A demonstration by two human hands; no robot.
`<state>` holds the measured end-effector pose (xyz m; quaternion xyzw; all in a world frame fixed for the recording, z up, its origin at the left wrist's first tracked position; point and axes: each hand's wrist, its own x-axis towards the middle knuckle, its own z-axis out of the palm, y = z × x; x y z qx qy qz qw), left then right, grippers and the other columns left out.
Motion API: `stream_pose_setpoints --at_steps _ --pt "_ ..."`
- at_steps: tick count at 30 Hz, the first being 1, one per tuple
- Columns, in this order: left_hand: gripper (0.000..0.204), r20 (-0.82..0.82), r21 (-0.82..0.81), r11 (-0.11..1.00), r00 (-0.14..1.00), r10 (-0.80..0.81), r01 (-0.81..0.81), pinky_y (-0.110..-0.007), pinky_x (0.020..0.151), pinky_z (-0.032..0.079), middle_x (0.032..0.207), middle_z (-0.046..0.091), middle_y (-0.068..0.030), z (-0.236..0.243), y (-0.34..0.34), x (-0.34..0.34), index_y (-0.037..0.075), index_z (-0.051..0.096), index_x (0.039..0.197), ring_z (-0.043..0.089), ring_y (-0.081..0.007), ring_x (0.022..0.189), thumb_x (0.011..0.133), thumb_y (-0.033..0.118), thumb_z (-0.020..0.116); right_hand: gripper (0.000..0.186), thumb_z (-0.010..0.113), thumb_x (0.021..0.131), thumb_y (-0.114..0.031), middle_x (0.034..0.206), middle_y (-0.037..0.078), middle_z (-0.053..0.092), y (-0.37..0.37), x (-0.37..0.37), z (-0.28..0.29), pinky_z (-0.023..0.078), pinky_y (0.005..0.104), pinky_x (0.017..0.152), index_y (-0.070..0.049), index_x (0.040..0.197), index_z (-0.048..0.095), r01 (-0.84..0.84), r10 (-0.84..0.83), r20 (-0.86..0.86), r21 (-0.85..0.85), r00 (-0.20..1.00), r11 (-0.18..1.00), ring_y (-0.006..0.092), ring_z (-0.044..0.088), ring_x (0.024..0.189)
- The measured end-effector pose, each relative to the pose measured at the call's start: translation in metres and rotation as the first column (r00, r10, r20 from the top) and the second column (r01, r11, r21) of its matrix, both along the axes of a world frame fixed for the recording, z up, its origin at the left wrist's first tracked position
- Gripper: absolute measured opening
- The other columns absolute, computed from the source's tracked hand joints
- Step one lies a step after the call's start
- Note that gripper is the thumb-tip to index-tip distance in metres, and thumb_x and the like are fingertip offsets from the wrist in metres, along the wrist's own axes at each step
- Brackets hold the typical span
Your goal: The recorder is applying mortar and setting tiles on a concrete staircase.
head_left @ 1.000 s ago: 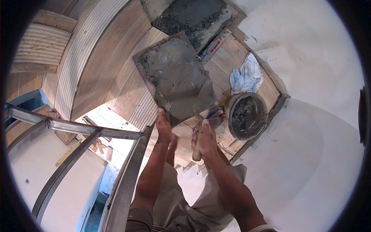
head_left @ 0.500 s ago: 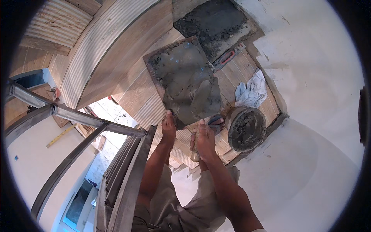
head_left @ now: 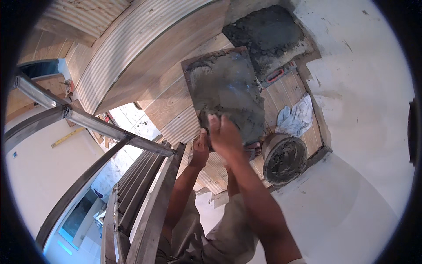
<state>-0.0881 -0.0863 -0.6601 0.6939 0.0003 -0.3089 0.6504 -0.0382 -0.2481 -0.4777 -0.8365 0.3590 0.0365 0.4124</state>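
A rectangular tile (head_left: 186,74) lies back side up in front of me, coated with wet grey mortar (head_left: 226,81). My left hand (head_left: 200,153) grips the tile's near left corner, thumb on top. Just right of it, my right hand (head_left: 226,140) is closed over the tile's near end, low against the mortar. A trowel handle showed under that hand a moment earlier; now the fist hides most of the trowel and its blade cannot be made out. The mortar under the far half looks smoothed, while the near left part is lumpier.
A mortar bucket (head_left: 267,165) stands to the right, below a crumpled white cloth (head_left: 299,115). Beyond the tile lie a grey tool with a red-edged grip (head_left: 277,75) and a dark mortar bed (head_left: 266,28). A metal railing (head_left: 96,125) runs along my left; a white wall (head_left: 356,101) rises right.
My right hand has moved up and left from the tile's near edge onto its mortar. The mortar is spread flatter. The view has shifted slightly, while my left hand keeps its corner.
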Motion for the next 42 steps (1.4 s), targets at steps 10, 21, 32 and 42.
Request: stream_pose_setpoints --at_steps 10,21,32,42 --pt "0.037 -0.314 0.154 0.986 0.949 -0.013 0.064 -0.042 0.069 0.048 0.082 0.060 -0.0154 0.037 -0.011 0.015 -0.006 0.049 0.136 0.058 -0.0312 0.071 0.101 0.004 0.050 0.042 0.052 0.098 -0.043 0.083 0.027 0.067 -0.085 -0.005 0.045 0.054 0.0561 0.065 -0.003 0.107 0.055 -0.405 0.255 -0.407 -0.342 0.877 0.848 0.0472 0.066 0.074" --pt "0.029 0.215 0.144 0.986 0.975 0.054 -0.087 -0.038 0.065 0.044 0.076 0.053 -0.0108 0.000 0.012 0.010 -0.003 0.060 0.116 0.049 -0.0249 0.069 0.106 0.021 0.047 0.041 0.053 0.098 -0.040 0.079 0.028 0.066 -0.102 -0.067 0.049 0.053 0.0553 0.067 0.000 0.104 0.056 -0.367 0.321 -0.288 -0.123 0.902 0.922 0.0471 0.066 0.076" --pt "0.054 -0.200 0.113 0.992 0.977 0.072 -0.050 -0.035 0.074 0.043 0.079 0.056 -0.0099 0.079 -0.034 0.030 -0.001 0.062 0.090 0.049 -0.0205 0.076 0.107 0.043 0.037 0.037 0.063 0.091 -0.044 0.079 0.015 0.065 -0.112 -0.077 0.027 0.055 0.0454 0.053 -0.010 0.104 0.056 -0.500 0.404 -0.297 -0.572 0.865 0.650 0.0339 0.069 0.068" --pt "0.059 -0.257 0.011 0.998 0.965 -0.049 0.054 -0.033 0.101 0.042 0.126 0.057 -0.0139 0.068 -0.020 0.035 -0.006 0.051 0.129 0.054 -0.0208 0.115 0.107 0.046 0.033 0.038 0.057 0.096 -0.040 0.086 0.022 0.066 -0.139 -0.045 0.030 0.052 0.0520 0.062 -0.002 0.102 0.055 -0.356 0.260 -0.303 -0.327 0.917 0.875 0.0438 0.065 0.070"
